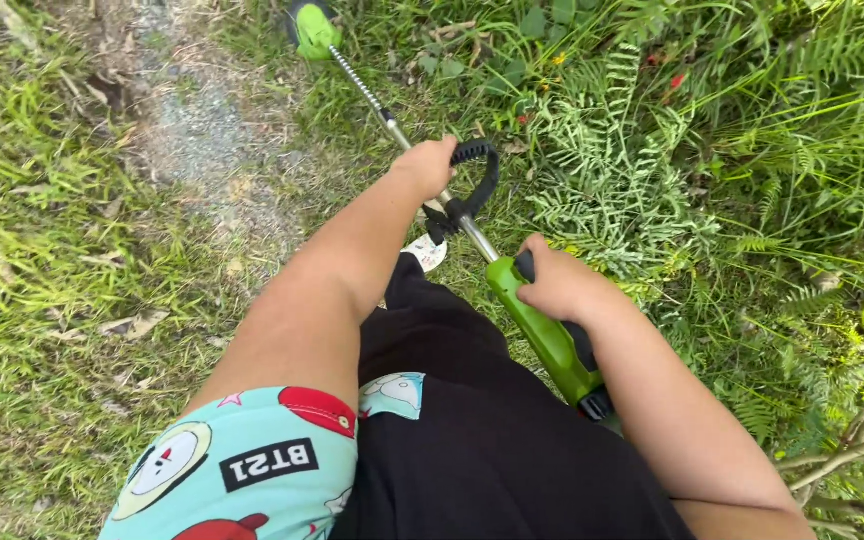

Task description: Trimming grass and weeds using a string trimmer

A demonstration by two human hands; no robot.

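I am seeing the left hand (428, 166) sitting just above the centre of the frame, its fingers clenching around the black loop handle (477, 180) of a grass trimmer (537, 330). The knuckles are facing the camera, so the fingertips themselves are staying hidden behind the hand.

The right hand (557, 283) is lying right of centre, wrapping tightly around the upper end of the trimmer's green body, with the thumb side toward the shaft. A dark grip part is showing at the top edge of this hand; I cannot tell whether a finger is pressing a trigger.

The trimmer is running as a diagonal from lower right to upper left. Its green body is starting near the right forearm in the lower right, the metal shaft (377, 105) is passing under the left hand, and the green cutting head (312, 30) is reaching the top edge at upper left, partly cropped. I cannot tell whether the head is spinning.

The head is hovering over the border between a bare gravel strip (192, 130) in the upper left and the tall grass. Ferns (612, 170) are filling the upper right, touching nothing of the tool that I can make out. Short grass (32, 280) is covering the left side.

Black trousers (482, 440) are filling the lower centre, and a turquoise patterned sleeve (242, 470) is showing at the bottom left. A light shoe tip (427, 252) is peeking out below the loop handle.
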